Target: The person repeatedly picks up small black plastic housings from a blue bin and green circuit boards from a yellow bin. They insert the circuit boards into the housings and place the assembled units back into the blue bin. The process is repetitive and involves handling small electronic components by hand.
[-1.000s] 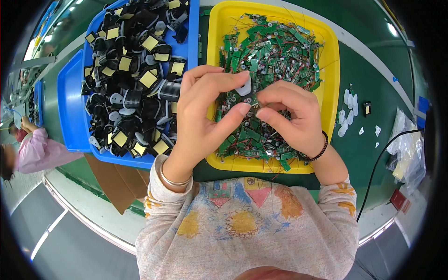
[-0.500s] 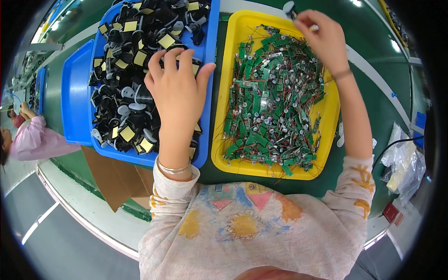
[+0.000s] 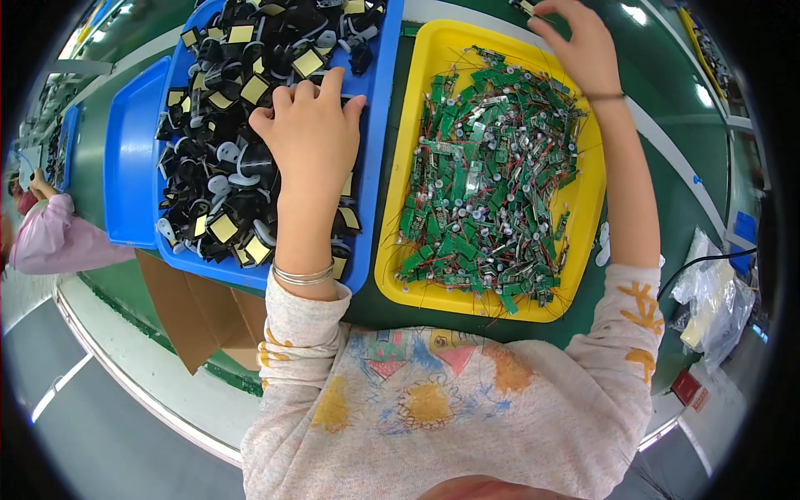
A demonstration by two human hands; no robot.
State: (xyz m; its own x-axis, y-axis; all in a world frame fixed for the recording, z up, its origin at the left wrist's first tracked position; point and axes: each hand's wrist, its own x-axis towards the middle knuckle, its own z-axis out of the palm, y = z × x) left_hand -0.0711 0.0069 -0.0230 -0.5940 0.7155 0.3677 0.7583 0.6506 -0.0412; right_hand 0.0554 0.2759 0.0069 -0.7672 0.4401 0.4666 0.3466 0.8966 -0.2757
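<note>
Left hand (image 3: pixel 312 137) is palm-down over the blue tray (image 3: pixel 382 108), fingers bent and parted among the black parts (image 3: pixel 254 162) with pale yellow squares. Underside hidden, can't tell if it grips one.

Right hand (image 3: pixel 583 54) reaches past the far right corner of the yellow tray (image 3: pixel 591 200), thumb and forefinger a little apart. Small dark part (image 3: pixel 524 7) sits right at those fingertips, cut by the top edge; can't tell whether it's pinched or loose.

Green circuit boards (image 3: pixel 467 192) with red wires fill most of the yellow tray, between the forearms.
</note>
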